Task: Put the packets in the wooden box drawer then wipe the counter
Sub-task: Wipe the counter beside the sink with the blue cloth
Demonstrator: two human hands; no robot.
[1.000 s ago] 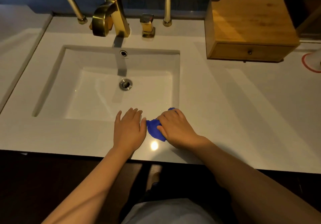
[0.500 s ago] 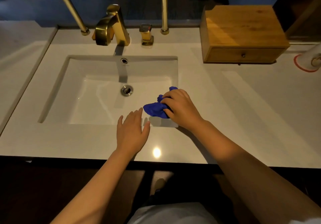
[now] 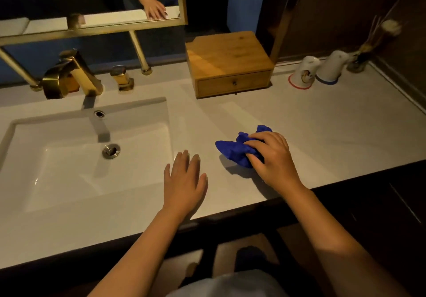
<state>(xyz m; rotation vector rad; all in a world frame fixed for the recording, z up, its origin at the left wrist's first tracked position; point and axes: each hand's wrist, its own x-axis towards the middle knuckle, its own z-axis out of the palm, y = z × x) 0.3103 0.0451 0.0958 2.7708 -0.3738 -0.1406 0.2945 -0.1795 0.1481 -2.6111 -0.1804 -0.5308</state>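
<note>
My right hand (image 3: 273, 158) presses a crumpled blue cloth (image 3: 232, 149) onto the white counter (image 3: 322, 131), to the right of the sink. My left hand (image 3: 184, 181) lies flat, fingers spread, on the counter's front strip at the sink's right corner. It holds nothing. The wooden box (image 3: 228, 59) stands at the back of the counter with its drawer (image 3: 234, 83) closed. No packets are visible.
A white sink basin (image 3: 76, 158) with a gold faucet (image 3: 71, 75) and handle (image 3: 122, 78) fills the left. Two upturned white cups (image 3: 304, 71) (image 3: 330, 66) and a reed diffuser (image 3: 362, 59) stand at the back right. A gold-framed mirror (image 3: 92, 2) hangs above.
My right hand has swept the blue cloth from the sink's front edge rightwards onto the counter. The left hand stayed flat near the sink corner. The view lifted and turned right.
</note>
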